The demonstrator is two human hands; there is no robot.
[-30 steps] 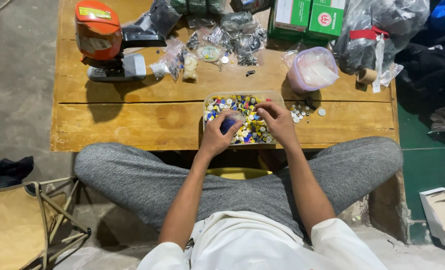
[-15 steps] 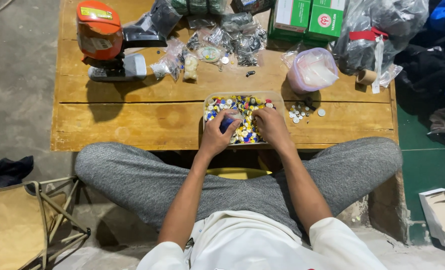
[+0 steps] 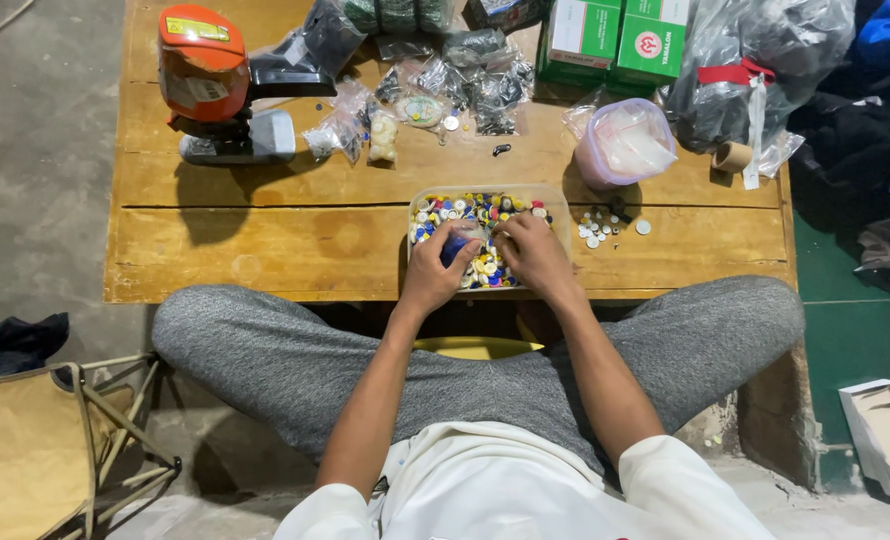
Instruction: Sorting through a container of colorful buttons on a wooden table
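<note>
I see a low yellow wooden bench (image 3: 265,250) with a person cross-legged behind it. Orange-and-grey machine (image 3: 215,85) sits far left, two green cardboard boxes (image 3: 615,40) at the back, a pink lidded plastic tub (image 3: 625,145) to the right. Near the front edge – a clear rectangular plastic tray of mixed coloured buttons (image 3: 480,212). Both hands are in it: left hand (image 3: 435,270) with fingers curled around a small blue piece (image 3: 455,245), right hand (image 3: 535,255) with fingers bent down into the buttons – can't tell whether they pinch anything. Loose white buttons (image 3: 600,228) lie just beside the tray.
</note>
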